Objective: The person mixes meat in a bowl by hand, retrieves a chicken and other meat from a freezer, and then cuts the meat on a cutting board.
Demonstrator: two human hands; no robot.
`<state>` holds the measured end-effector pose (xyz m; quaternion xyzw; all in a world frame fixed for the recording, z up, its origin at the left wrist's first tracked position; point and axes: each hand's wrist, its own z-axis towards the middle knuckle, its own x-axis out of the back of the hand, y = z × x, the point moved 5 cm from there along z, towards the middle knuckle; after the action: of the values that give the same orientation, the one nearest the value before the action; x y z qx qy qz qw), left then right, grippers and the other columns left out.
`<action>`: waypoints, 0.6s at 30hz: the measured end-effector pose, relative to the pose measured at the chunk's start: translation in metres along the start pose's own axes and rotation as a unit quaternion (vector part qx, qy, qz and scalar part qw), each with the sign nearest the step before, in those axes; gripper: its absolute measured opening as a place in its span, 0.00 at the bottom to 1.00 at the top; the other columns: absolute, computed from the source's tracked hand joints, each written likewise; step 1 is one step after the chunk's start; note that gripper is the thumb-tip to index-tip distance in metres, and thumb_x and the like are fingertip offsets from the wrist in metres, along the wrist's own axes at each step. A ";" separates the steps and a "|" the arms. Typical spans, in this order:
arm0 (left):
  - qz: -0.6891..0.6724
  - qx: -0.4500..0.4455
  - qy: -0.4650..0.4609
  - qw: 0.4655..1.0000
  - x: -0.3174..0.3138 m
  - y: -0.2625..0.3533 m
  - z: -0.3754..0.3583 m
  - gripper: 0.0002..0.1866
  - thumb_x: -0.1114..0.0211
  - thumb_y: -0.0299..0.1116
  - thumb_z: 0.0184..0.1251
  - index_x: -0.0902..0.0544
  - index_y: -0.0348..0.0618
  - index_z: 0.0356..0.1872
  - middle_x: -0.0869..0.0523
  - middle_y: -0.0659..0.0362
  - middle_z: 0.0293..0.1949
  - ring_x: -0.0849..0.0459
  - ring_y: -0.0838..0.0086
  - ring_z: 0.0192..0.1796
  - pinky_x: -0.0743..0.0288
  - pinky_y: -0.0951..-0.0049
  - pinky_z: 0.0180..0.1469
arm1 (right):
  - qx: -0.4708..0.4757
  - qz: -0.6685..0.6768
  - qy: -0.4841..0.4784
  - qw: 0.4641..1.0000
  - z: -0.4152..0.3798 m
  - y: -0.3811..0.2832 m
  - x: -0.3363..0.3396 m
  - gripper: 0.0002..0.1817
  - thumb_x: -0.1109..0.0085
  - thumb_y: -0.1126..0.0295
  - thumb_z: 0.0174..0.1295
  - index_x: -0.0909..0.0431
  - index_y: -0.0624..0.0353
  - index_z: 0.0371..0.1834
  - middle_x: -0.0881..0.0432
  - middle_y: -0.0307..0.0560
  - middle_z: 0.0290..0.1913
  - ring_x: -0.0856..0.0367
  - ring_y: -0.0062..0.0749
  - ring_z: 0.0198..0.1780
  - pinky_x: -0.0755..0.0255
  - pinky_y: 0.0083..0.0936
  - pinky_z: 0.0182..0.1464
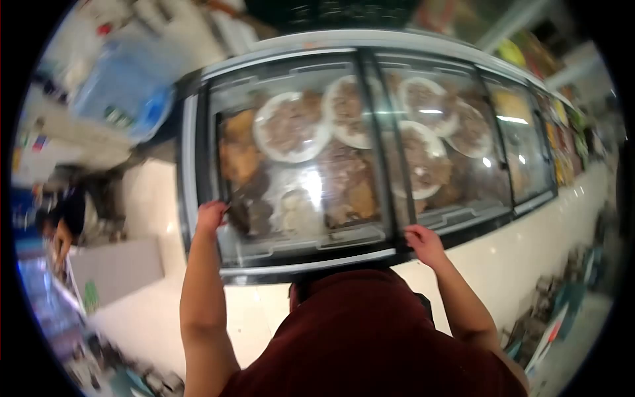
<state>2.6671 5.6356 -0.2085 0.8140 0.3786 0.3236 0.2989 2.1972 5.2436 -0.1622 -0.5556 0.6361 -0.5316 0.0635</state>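
Observation:
A chest freezer [301, 266] with framed glass lids stands right in front of me. At the near left corner of the left glass lid [261, 198], my left hand [211, 216] is closed on its dark edge. My right hand [426, 245] is closed too, its fingers curled at the same lid's right end, by the black frame bar [390, 152]. Under the glass lie white round plates of brownish, meat-like food [288, 127]. Orange-brown pieces [239, 149] and a pale bag [292, 208] are beside them. Glare and blur hide details.
More lidded sections [519, 139] run off to the right. A translucent blue tub [126, 89] stands at upper left. Another person [69, 215] bends by a pale grey panel [116, 268] at left. Chairs [562, 298] line the right side of the tiled floor [489, 264].

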 end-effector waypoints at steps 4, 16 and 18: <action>-0.020 0.020 -0.100 0.995 -0.079 0.038 -0.031 0.09 0.36 0.27 0.56 0.26 0.45 0.19 0.28 0.63 0.17 0.30 0.76 0.16 0.30 0.71 0.22 | 0.006 -0.043 -0.005 0.999 0.000 -0.024 0.013 0.14 0.40 0.62 0.66 0.19 0.59 0.48 0.14 0.53 0.39 0.15 0.42 0.40 0.23 0.32 0.44; -0.059 0.044 -0.392 0.917 -0.340 0.083 -0.081 0.09 0.36 0.28 0.63 0.28 0.45 0.26 0.26 0.64 0.21 0.28 0.79 0.21 0.26 0.74 0.28 | -0.024 0.009 0.032 0.999 -0.032 0.025 0.058 0.13 0.39 0.65 0.65 0.19 0.61 0.48 0.15 0.50 0.37 0.17 0.34 0.36 0.24 0.28 0.42; -0.067 0.055 -0.422 0.903 -0.385 0.080 -0.084 0.08 0.37 0.29 0.64 0.27 0.45 0.28 0.26 0.64 0.21 0.28 0.79 0.21 0.28 0.75 0.26 | -0.023 0.018 0.061 0.998 -0.040 0.038 0.067 0.12 0.38 0.66 0.65 0.19 0.60 0.48 0.16 0.48 0.36 0.19 0.29 0.35 0.25 0.25 0.40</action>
<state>2.4438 5.3013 -0.2148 0.8621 0.2882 -0.0918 0.4067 2.1209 5.2095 -0.1395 -0.5118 0.6611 -0.5482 0.0213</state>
